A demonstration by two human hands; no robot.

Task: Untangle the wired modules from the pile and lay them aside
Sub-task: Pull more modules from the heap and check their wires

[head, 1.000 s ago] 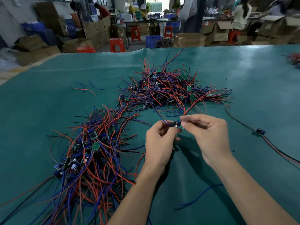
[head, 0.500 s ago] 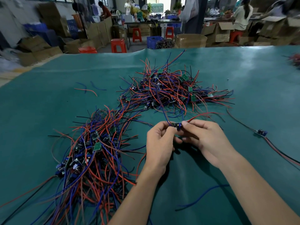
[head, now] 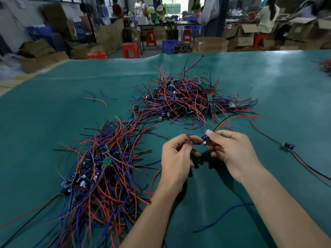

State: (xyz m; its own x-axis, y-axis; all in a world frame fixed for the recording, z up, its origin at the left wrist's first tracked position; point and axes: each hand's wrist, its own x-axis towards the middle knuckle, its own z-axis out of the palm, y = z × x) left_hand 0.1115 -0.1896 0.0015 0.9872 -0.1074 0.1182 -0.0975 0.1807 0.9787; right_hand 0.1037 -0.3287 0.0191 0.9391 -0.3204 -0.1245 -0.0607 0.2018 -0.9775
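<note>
A tangled pile (head: 186, 101) of small green modules with red, blue and black wires lies at the table's middle. A second, longer heap (head: 100, 169) of wired modules spreads at the left. My right hand (head: 231, 151) pinches a small blue module (head: 205, 137) between thumb and forefinger; its red and black wires arc up to the right. My left hand (head: 176, 158) pinches that module's blue wire (head: 190, 137) just beside it. Both hands hover above the green table cover (head: 53, 108), in front of the pile.
One module (head: 287, 145) with long red and black wires lies alone at the right. Loose wire pieces lie at the back left (head: 95, 99) and a blue wire (head: 222, 217) lies near my right forearm. Beyond the table are cardboard boxes, red stools and people.
My hands have drawn slightly apart: the left now pinches the blue wire instead of the module. The module's red and black wires have come free of the pile and arc to the right.
</note>
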